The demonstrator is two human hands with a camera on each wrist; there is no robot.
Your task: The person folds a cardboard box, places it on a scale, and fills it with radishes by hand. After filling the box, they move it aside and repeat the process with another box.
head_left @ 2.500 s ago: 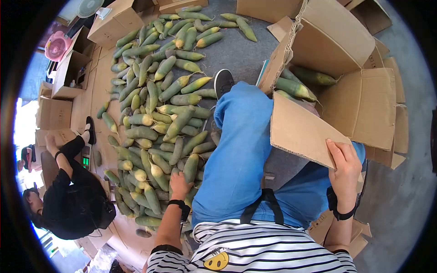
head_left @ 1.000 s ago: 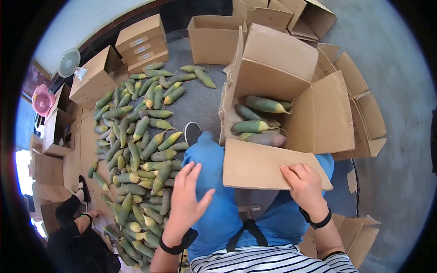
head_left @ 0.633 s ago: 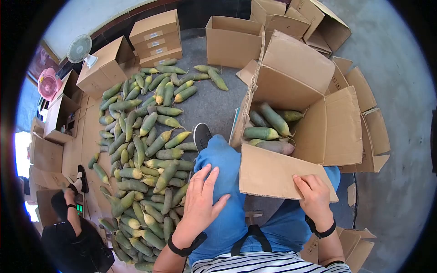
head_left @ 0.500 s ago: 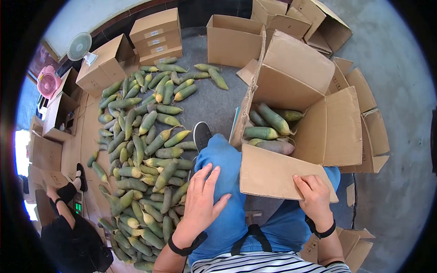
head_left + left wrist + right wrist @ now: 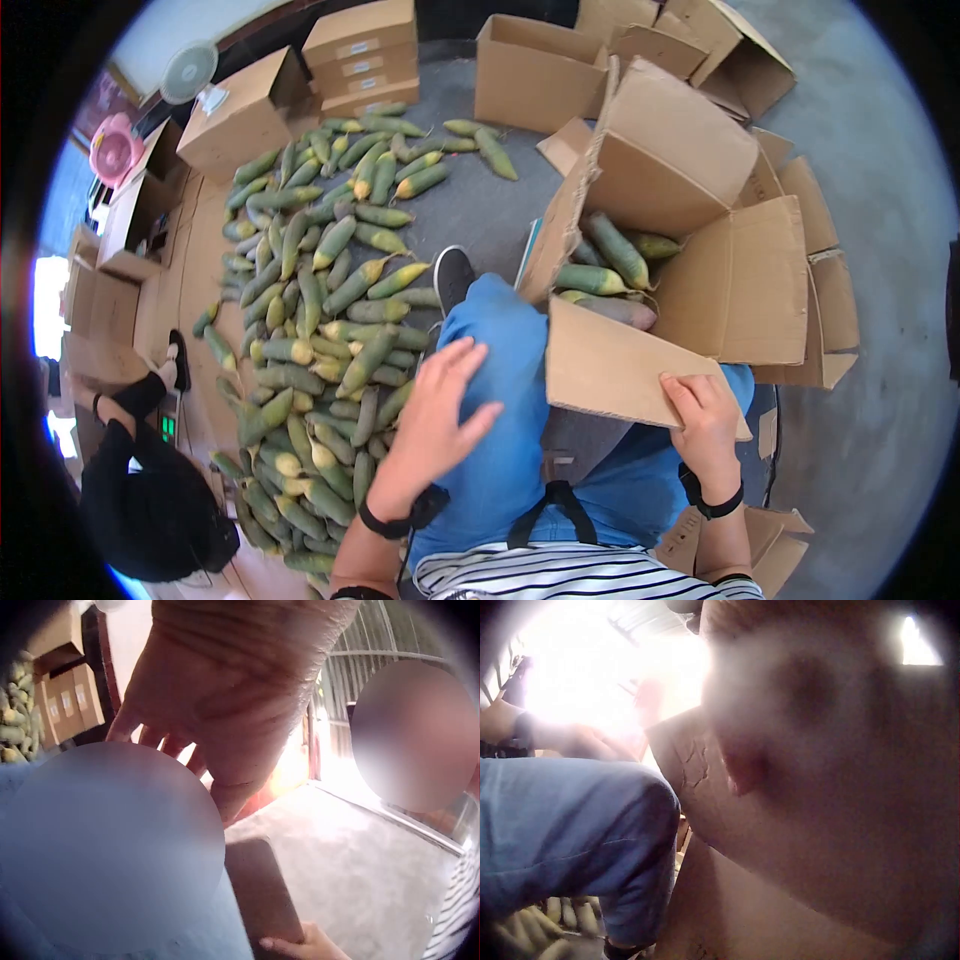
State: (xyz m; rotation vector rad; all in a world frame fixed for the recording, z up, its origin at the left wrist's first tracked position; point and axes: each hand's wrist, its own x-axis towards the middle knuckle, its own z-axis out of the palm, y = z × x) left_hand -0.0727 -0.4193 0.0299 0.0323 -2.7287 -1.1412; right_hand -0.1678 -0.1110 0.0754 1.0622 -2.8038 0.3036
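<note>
My left hand (image 5: 437, 420) hovers above my left knee, fingers extended and thumb apart, with nothing in it. In the left wrist view, the palm of that left hand (image 5: 217, 690) shows bare. My right hand (image 5: 705, 420) pinches the edge of the near flap (image 5: 630, 360) of an open cardboard box (image 5: 735, 285). The right wrist view shows the thumb (image 5: 739, 776) against the cardboard. Inside the box lie several green radishes (image 5: 618, 250), partly hidden by its left wall and near flap. A large heap of green radishes (image 5: 370, 360) covers the floor left of my leg.
Empty-looking cartons stand at the back, one (image 5: 540, 75) upright. Flat closed boxes (image 5: 362, 55) are stacked beside a carton with a fan (image 5: 190, 72). A person in black (image 5: 150, 500) sits at far left. Folded cardboard (image 5: 770, 550) lies near my right elbow.
My left hand has left a radish in the heap and come up empty over my knee. The right hand stays on the flap. Radishes in the box have shifted position, and the view has turned.
</note>
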